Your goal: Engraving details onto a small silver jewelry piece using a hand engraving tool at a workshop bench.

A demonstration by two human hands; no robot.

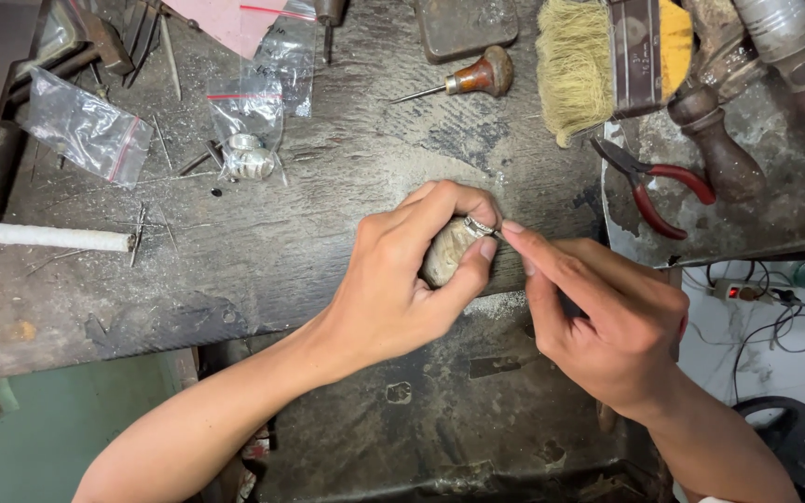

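Hands meet at the middle of a worn, dusty surface [263,251] in the head view. The left hand [402,279] curls its grip around a rounded tan holder [444,251], fingers and thumb pressed together on it. A small silver ring [479,225] sits at the holder's upper end, pinned between the left forefinger and thumb. The right hand [607,321] comes in from the right with its fingers bunched; the forefinger tip touches the ring, and whether this grip pinches a fine tool I cannot tell.

Farther up the surface lie clear plastic bags [86,126] with red strips, and beside one of them a pale silver piece [249,158]. An awl with a wooden handle [477,76] rests near the top centre, with a straw-coloured brush [575,65] just to its right. Pliers with red handles [659,186] lie on a raised block at the right, near a dark wooden handle [719,149]. A white rod [44,237] juts in from the left edge. Below right, on the floor, a power strip [747,291] with cables shows.
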